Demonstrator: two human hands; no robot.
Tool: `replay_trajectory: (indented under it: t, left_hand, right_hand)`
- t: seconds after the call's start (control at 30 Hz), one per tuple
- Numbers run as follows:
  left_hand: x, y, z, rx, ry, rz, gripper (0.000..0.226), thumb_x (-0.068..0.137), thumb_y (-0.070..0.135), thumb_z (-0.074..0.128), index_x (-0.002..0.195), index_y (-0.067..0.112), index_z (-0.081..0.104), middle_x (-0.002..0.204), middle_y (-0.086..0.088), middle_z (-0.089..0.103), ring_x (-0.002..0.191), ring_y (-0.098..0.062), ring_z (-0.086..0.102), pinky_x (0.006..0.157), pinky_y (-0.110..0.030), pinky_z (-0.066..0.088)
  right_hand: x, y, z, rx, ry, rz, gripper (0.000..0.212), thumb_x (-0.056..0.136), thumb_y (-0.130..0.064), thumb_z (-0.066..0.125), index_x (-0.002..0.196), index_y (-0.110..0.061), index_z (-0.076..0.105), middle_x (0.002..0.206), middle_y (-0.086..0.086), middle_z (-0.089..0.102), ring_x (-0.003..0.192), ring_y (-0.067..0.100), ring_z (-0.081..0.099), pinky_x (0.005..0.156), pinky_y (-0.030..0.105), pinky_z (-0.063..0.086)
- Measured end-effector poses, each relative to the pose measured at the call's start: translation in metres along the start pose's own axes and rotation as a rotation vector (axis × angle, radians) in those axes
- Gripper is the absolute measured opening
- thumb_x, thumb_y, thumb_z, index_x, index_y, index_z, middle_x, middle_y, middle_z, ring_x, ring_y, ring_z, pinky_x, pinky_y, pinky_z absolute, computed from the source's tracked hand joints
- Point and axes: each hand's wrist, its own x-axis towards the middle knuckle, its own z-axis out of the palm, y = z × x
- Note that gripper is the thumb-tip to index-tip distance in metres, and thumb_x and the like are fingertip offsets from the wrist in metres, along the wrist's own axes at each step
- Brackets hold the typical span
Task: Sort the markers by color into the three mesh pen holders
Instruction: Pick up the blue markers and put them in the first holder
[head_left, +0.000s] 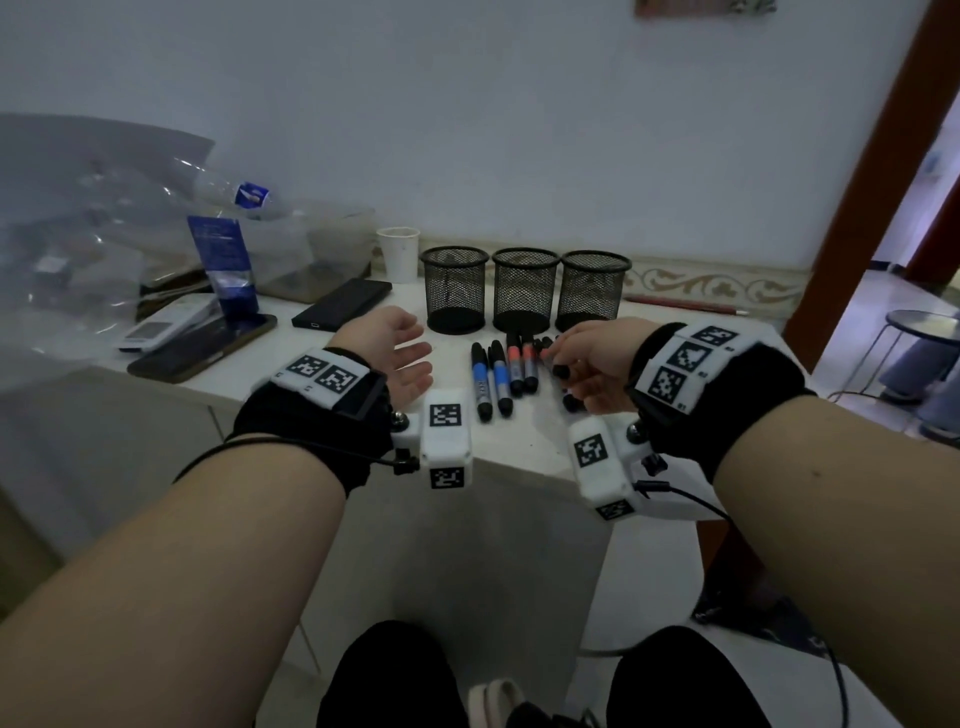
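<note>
Three empty mesh pen holders (524, 288) stand at the far side of the counter (519, 441). The right hand (592, 358) curls around black markers (563, 374); the left hand (400, 353) hovers released. Lift them clear of the blue markers (491, 379) and red markers (522, 364), and drop them upright into one holder.

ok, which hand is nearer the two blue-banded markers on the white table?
Left. The left hand hovers open just left of the two blue-banded markers; the right hand is beyond the red-banded markers, fingers on black markers.
</note>
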Motion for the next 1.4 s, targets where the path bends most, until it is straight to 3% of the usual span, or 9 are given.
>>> replay_trajectory:
  t: [0.1,0.33,0.47,0.67,0.8,0.97,1.1,1.23,1.4]
  left_hand:
    - [0.003,0.001,-0.001,0.003,0.001,-0.008,0.022,0.094,0.028,0.041,0.092,0.012,0.056,0.116,-0.009,0.053,0.129,-0.029,0.044,0.089,-0.037,0.037]
    - [0.004,-0.001,0.005,-0.008,-0.010,-0.012,0.021,0.093,0.027,0.042,0.090,0.012,0.056,0.119,-0.009,0.052,0.130,-0.028,0.043,0.093,-0.036,0.037]
    - [0.003,-0.004,0.009,-0.004,-0.007,-0.013,0.023,0.093,0.027,0.042,0.102,0.012,0.056,0.120,-0.009,0.052,0.130,-0.027,0.042,0.094,-0.035,0.037]
    - [0.005,-0.009,0.014,0.010,-0.015,-0.034,0.026,0.092,0.027,0.042,0.111,0.013,0.053,0.120,-0.009,0.052,0.129,-0.027,0.043,0.091,-0.035,0.036]
    - [0.005,-0.009,0.019,-0.004,-0.028,-0.040,0.028,0.093,0.028,0.042,0.114,0.013,0.052,0.133,-0.010,0.051,0.130,-0.029,0.043,0.093,-0.036,0.036]
    - [0.007,-0.008,0.030,-0.012,-0.031,-0.044,0.028,0.094,0.027,0.043,0.114,0.012,0.053,0.137,-0.011,0.049,0.132,-0.030,0.041,0.106,-0.038,0.034]
    - [0.012,-0.006,0.035,-0.010,-0.023,-0.031,0.025,0.093,0.026,0.044,0.110,0.011,0.054,0.138,-0.013,0.048,0.133,-0.029,0.039,0.108,-0.037,0.032]
    - [0.017,0.002,0.041,0.032,-0.006,-0.010,0.020,0.093,0.027,0.043,0.090,0.013,0.057,0.126,-0.011,0.051,0.131,-0.027,0.042,0.105,-0.035,0.032]
    - [0.021,0.010,0.045,0.037,0.012,-0.004,0.019,0.092,0.027,0.044,0.088,0.013,0.056,0.108,-0.010,0.055,0.129,-0.028,0.042,0.102,-0.037,0.033]
  right_hand:
    - [0.003,0.001,0.001,-0.002,-0.003,0.008,0.012,0.090,-0.007,0.048,0.096,-0.013,0.057,0.062,0.005,0.049,0.051,0.016,0.044,0.049,0.022,0.040]
    - [0.009,0.002,-0.002,-0.021,-0.002,0.015,0.013,0.090,-0.006,0.050,0.098,-0.013,0.057,0.066,0.007,0.055,0.052,0.018,0.049,0.047,0.020,0.043]
    - [0.015,0.004,-0.004,0.023,0.020,0.064,0.015,0.090,-0.010,0.052,0.105,-0.008,0.056,0.071,0.010,0.057,0.052,0.019,0.051,0.040,0.017,0.043]
    - [0.014,0.004,-0.011,0.067,0.034,0.057,0.008,0.090,-0.013,0.053,0.090,-0.006,0.057,0.078,0.012,0.061,0.055,0.020,0.053,0.048,0.025,0.039]
    - [0.016,0.004,-0.023,0.099,0.071,0.037,0.008,0.090,-0.013,0.053,0.090,-0.007,0.057,0.077,0.009,0.060,0.055,0.019,0.053,0.050,0.024,0.042]
    - [0.020,0.006,-0.047,0.133,0.107,0.055,0.013,0.090,-0.015,0.052,0.079,-0.010,0.053,0.069,0.005,0.056,0.053,0.017,0.050,0.046,0.023,0.038]
    - [0.021,0.010,-0.068,0.169,0.125,0.057,0.013,0.091,-0.015,0.051,0.079,-0.011,0.053,0.071,0.005,0.056,0.053,0.018,0.048,0.049,0.023,0.036]
    - [0.026,0.011,-0.081,0.147,0.148,0.053,0.014,0.092,-0.019,0.050,0.079,-0.014,0.055,0.074,0.004,0.058,0.057,0.018,0.050,0.054,0.024,0.036]
    - [0.041,0.006,-0.092,0.131,0.133,0.053,0.010,0.091,-0.021,0.051,0.083,-0.015,0.055,0.075,0.003,0.060,0.059,0.018,0.053,0.054,0.024,0.038]
